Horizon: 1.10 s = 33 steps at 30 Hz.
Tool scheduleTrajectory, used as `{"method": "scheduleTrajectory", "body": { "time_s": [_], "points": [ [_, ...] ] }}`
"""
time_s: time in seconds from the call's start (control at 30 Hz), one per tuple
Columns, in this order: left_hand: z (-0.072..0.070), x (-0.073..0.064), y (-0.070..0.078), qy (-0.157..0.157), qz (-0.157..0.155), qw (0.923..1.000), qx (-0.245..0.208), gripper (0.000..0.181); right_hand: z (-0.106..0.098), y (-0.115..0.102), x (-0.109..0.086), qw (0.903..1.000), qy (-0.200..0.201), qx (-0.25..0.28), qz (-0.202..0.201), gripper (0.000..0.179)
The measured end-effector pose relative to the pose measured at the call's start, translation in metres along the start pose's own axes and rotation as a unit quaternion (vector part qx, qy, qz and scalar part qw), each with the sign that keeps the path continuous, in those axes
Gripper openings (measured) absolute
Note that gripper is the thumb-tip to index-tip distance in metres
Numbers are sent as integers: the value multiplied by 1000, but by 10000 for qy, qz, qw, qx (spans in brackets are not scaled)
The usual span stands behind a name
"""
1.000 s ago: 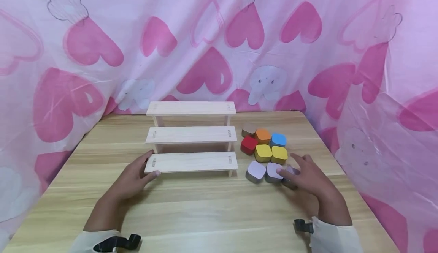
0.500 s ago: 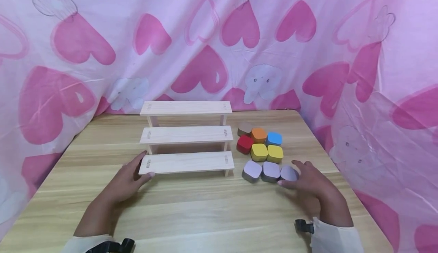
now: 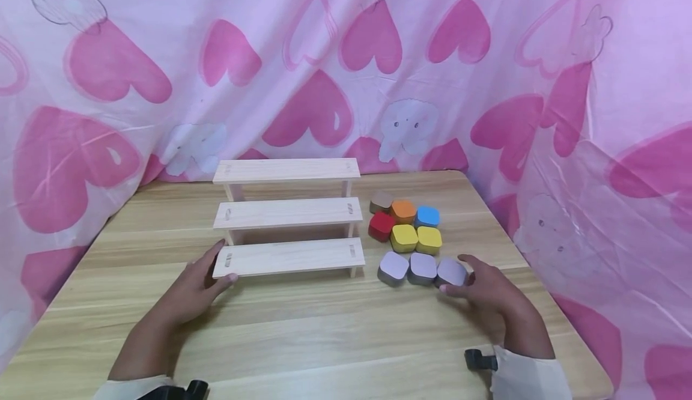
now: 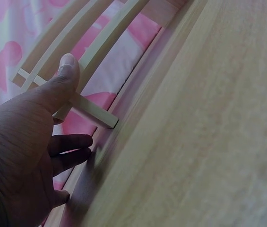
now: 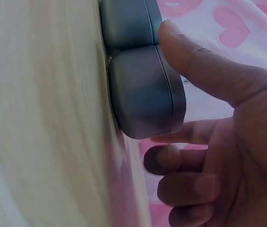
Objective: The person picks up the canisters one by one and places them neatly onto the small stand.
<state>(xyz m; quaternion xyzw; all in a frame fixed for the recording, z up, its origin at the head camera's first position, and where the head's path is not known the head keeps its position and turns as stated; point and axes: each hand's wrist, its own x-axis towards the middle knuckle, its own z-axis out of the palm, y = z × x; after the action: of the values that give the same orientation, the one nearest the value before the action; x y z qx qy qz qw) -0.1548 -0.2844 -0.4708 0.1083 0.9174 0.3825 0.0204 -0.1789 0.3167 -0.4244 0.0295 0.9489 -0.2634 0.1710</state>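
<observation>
A three-tier wooden shelf (image 3: 289, 257) stands left of the middle of the table. My left hand (image 3: 189, 295) holds the left end of its lowest board, thumb at the front edge and index finger behind. In the left wrist view, the other fingers of my left hand (image 4: 34, 146) extend below the board. My right hand (image 3: 489, 289) has its thumb and index finger around the rightmost dark grey block (image 3: 451, 272) with a lilac top. The right wrist view shows this block (image 5: 142, 94) on the table, touching its neighbour (image 5: 128, 23).
Two more lilac-topped blocks (image 3: 393, 268) continue the row leftward. Behind it are two yellow blocks (image 3: 403, 238), a red block (image 3: 381, 226), an orange block (image 3: 403, 211), a blue block (image 3: 427, 215) and a brownish-grey block (image 3: 381, 201). A pink heart-patterned curtain (image 3: 303, 45) borders the table (image 3: 303, 340).
My right thumb has come down from over the lilac-topped blocks to the front of the rightmost one, which shows more now. My left hand keeps its place. The head view has turned slightly right.
</observation>
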Motion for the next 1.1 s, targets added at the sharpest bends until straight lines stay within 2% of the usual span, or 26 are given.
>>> {"method": "scheduleTrajectory", "body": {
  "time_s": [0.4, 0.67, 0.83, 1.1],
  "points": [
    [2, -2, -2, -120, -253, 9996, -40, 99, 4, 7, 6, 9968, -151, 782, 55, 103],
    [0, -2, 2, -114, -223, 9997, 45, 97, 8, 11, 7, 9945, -108, 1002, -300, 82],
    [0, -2, 4, -142, -258, 9996, 28, 98, 9, 11, 7, 9926, -130, 1142, -390, 72],
    [0, -2, 3, -172, -295, 9994, -12, 99, 5, 13, 7, 9936, -105, 1085, -310, 71]
  ]
}}
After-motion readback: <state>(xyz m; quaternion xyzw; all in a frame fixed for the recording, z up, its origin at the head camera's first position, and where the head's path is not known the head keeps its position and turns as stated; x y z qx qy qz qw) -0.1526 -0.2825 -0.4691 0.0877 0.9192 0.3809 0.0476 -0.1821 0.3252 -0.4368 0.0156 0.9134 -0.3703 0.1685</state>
